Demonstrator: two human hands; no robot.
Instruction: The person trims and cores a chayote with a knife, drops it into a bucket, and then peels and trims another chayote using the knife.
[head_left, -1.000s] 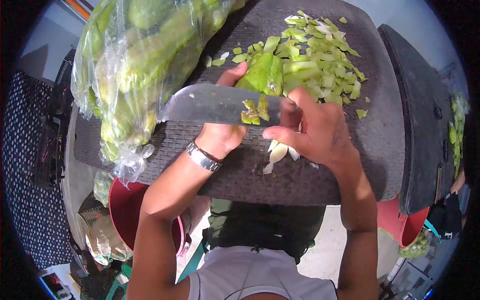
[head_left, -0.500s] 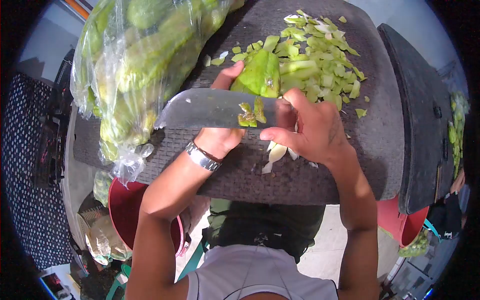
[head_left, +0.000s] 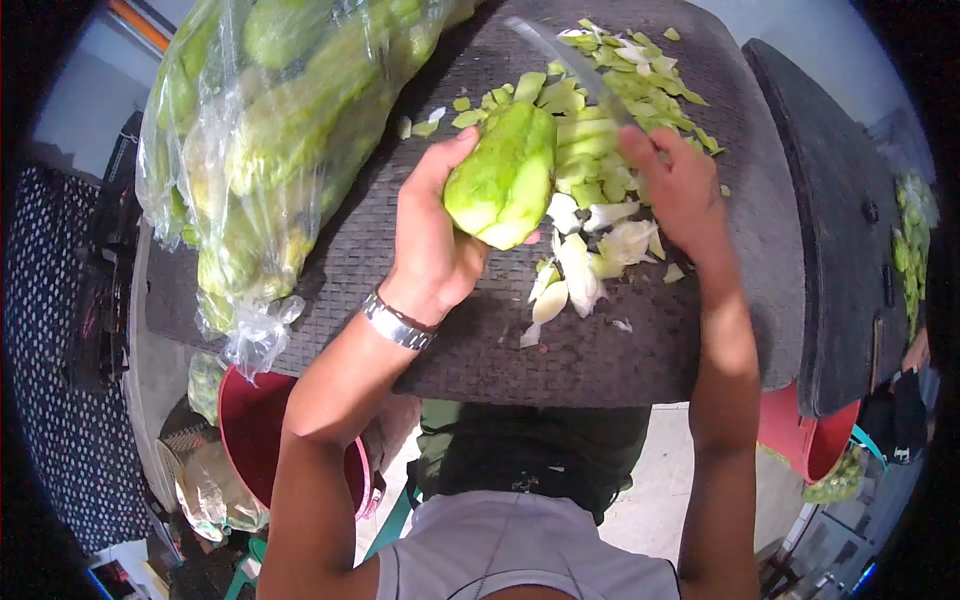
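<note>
A pale green chayote (head_left: 502,180) with freshly cut facets rests in my left hand (head_left: 430,225), its fingers wrapped round the underside and the thumb along its left. My right hand (head_left: 685,190) grips the handle of a knife (head_left: 575,65), slightly blurred, whose blade points away to the upper left over the scraps. Green peelings (head_left: 655,85) lie in a pile behind and to the right of the chayote. Whitish pieces (head_left: 578,272) are scattered nearer to me, between my two hands. The fingertips of my left hand are mostly hidden under the chayote.
A clear plastic bag (head_left: 290,150) full of chayotes lies at the left on the dark woven tabletop (head_left: 480,350). Red tubs (head_left: 255,420) stand below the table edges on both sides. A black chair back or panel (head_left: 835,250) rises at the right.
The knife has swung from lying flat in front of the chayote to beyond it on the right. The chayote is now tilted towards me, and the scraps on the blade are no longer visible.
</note>
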